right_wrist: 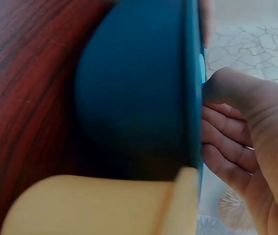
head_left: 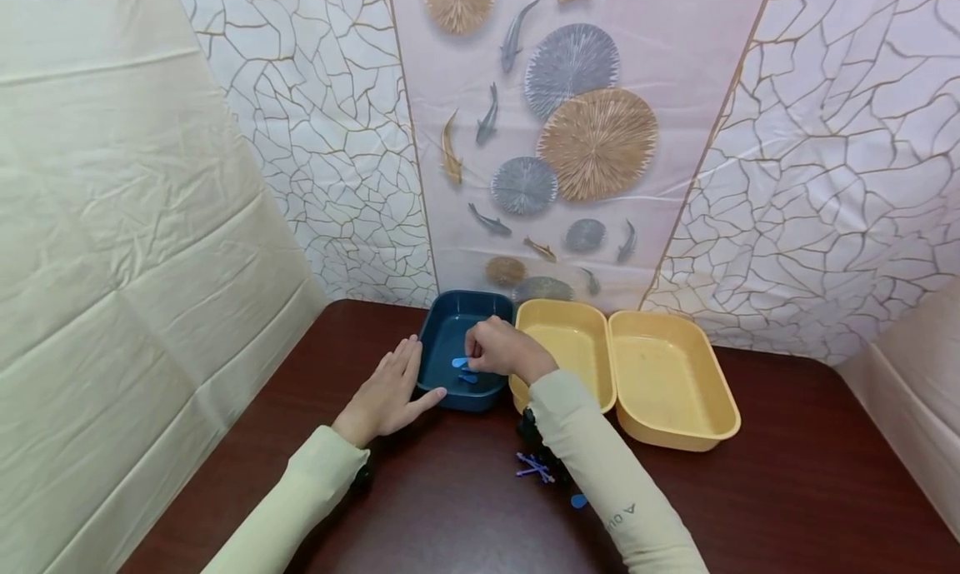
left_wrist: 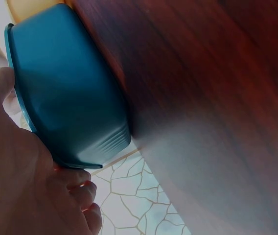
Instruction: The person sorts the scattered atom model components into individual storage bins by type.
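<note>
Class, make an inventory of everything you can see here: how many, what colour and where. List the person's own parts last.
Dark blue tray: 1, dark blue, left of the yellow trays
Yellow trays: 2, yellow, side by side
Light blue piece: 1, light blue, at the right fingertips
Small pieces: at least 1, blue, inside the dark blue tray
Loose piece: 1, blue, on the table by the right sleeve
Sticks: several, purple, in a pile on the table
Table: 1, reddish brown, under the trays
Backdrop: 1, white and pink, behind
Sleeves: 2, pale, on the forearms
Hands: 2, bare, left at the dark blue tray's rim, right above that tray
</note>
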Demonstrator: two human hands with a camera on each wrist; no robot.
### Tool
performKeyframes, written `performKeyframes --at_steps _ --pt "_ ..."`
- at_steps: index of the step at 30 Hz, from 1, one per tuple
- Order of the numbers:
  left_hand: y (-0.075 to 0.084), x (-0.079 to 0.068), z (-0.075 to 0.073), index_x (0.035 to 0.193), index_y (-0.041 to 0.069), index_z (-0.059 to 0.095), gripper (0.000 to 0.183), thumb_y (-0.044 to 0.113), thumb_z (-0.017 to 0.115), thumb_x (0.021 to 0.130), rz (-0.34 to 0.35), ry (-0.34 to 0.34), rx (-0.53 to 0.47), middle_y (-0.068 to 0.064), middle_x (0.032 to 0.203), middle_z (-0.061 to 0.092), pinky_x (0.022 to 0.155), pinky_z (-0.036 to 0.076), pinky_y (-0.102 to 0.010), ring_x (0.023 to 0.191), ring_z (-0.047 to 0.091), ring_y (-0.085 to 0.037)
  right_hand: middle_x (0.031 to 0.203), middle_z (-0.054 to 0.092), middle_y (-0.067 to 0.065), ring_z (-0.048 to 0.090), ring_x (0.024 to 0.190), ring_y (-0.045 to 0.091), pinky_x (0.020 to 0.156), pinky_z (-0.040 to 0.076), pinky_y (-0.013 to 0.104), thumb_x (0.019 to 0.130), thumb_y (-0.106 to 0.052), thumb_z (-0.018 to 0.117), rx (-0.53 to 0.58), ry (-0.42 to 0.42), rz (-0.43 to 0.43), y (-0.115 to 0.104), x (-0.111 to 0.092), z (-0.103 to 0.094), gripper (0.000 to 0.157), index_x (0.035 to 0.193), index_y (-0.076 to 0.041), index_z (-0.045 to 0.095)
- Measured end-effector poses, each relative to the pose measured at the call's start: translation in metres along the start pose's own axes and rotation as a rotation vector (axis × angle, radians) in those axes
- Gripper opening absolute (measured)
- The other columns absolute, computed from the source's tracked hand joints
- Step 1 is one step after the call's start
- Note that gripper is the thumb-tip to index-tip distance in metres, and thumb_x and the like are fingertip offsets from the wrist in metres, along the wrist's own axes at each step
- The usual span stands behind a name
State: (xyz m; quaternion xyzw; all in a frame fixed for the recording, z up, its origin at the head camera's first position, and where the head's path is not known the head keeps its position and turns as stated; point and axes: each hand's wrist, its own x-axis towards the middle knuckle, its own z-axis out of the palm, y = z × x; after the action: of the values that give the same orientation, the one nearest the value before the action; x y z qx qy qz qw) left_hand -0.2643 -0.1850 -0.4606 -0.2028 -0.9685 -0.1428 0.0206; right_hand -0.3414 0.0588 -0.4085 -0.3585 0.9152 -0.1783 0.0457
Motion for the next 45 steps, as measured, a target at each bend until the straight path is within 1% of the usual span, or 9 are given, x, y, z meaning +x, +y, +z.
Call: performKeyframes --at_steps 6,14,21,24,27,31,35,40,45 --pt "0.000 0.000 0.001 0.166 -0.005 0.018 0.098 0.065 0.047 0.104 -0.003 0.002 0.009 -0.023 0.176 0.017 0.132 0.022 -0.059 0.164 0.019 -0.042 0.089 0.075 0.000 0.066 0.078 0.009 0.079 0.061 0.029 0.096 -0.015 0.076 -0.021 -0.029 0.034 0.002 0.001 0.008 0.005 0.093 -0.012 0.077" --pt "0.003 -0.002 0.000 0.166 -0.005 0.018 0.098 0.064 0.048 0.104 -0.006 -0.007 0.005 -0.023 0.176 0.017 0.132 0.022 -0.059 0.164 0.018 -0.042 0.090 0.073 -0.001 0.065 0.077 0.010 0.076 0.060 0.027 0.097 -0.017 0.076 -0.010 -0.071 0.083 0.007 -0.001 0.021 0.005 0.095 -0.013 0.077" --pt "0.002 -0.002 0.001 0.166 -0.006 0.019 0.097 0.064 0.048 0.104 0.001 -0.007 0.013 -0.023 0.176 0.017 0.132 0.022 -0.058 0.164 0.019 -0.042 0.088 0.073 -0.002 0.064 0.076 0.010 0.075 0.060 0.026 0.097 -0.018 0.077 -0.018 -0.061 0.082 0.009 -0.001 0.027 0.005 0.094 -0.013 0.077" --pt "0.002 -0.003 0.003 0.166 -0.006 0.019 0.097 0.063 0.048 0.105 0.003 -0.006 0.008 -0.023 0.176 0.017 0.132 0.022 -0.058 0.164 0.019 -0.041 0.092 0.074 -0.001 0.066 0.079 0.009 0.077 0.061 0.026 0.097 -0.018 0.076 -0.017 -0.065 0.080 0.010 -0.002 0.027 0.005 0.096 -0.013 0.078" --pt "0.002 -0.003 0.004 0.166 -0.005 0.018 0.097 0.064 0.047 0.105 0.000 -0.009 0.005 -0.023 0.176 0.016 0.132 0.021 -0.058 0.164 0.018 -0.041 0.097 0.077 0.001 0.068 0.084 0.010 0.081 0.063 0.029 0.098 -0.017 0.076 -0.013 -0.062 0.070 0.011 -0.003 0.026 0.008 0.102 -0.011 0.079" --pt "0.001 -0.003 0.005 0.166 -0.005 0.018 0.097 0.064 0.047 0.104 -0.004 -0.011 0.009 -0.023 0.176 0.017 0.132 0.021 -0.058 0.164 0.019 -0.041 0.104 0.079 0.005 0.071 0.089 0.012 0.086 0.064 0.032 0.098 -0.015 0.075 -0.008 -0.045 0.045 0.009 -0.007 0.020 0.013 0.107 -0.007 0.079" --pt "0.001 -0.002 0.004 0.166 -0.005 0.018 0.098 0.065 0.047 0.104 -0.006 -0.015 0.012 -0.023 0.176 0.016 0.132 0.021 -0.058 0.164 0.018 -0.041 0.105 0.079 0.006 0.072 0.092 0.013 0.087 0.064 0.033 0.098 -0.014 0.075 -0.019 -0.036 0.017 0.007 -0.014 0.007 0.015 0.109 -0.005 0.079" --pt "0.000 -0.001 0.002 0.167 -0.004 0.017 0.099 0.066 0.047 0.104 -0.008 -0.012 0.012 -0.022 0.176 0.016 0.133 0.021 -0.058 0.165 0.018 -0.040 0.105 0.079 0.007 0.073 0.093 0.014 0.086 0.064 0.031 0.098 -0.014 0.074 -0.046 -0.040 -0.041 0.002 -0.028 -0.017 0.016 0.109 -0.004 0.079" --pt "0.000 0.000 0.000 0.167 -0.004 0.016 0.099 0.066 0.047 0.103 -0.015 -0.017 0.010 -0.021 0.177 0.015 0.133 0.020 -0.058 0.165 0.017 -0.041 0.102 0.079 0.007 0.073 0.090 0.015 0.084 0.063 0.030 0.096 -0.016 0.077 -0.109 -0.041 -0.095 -0.008 -0.050 -0.044 0.016 0.107 -0.004 0.079"
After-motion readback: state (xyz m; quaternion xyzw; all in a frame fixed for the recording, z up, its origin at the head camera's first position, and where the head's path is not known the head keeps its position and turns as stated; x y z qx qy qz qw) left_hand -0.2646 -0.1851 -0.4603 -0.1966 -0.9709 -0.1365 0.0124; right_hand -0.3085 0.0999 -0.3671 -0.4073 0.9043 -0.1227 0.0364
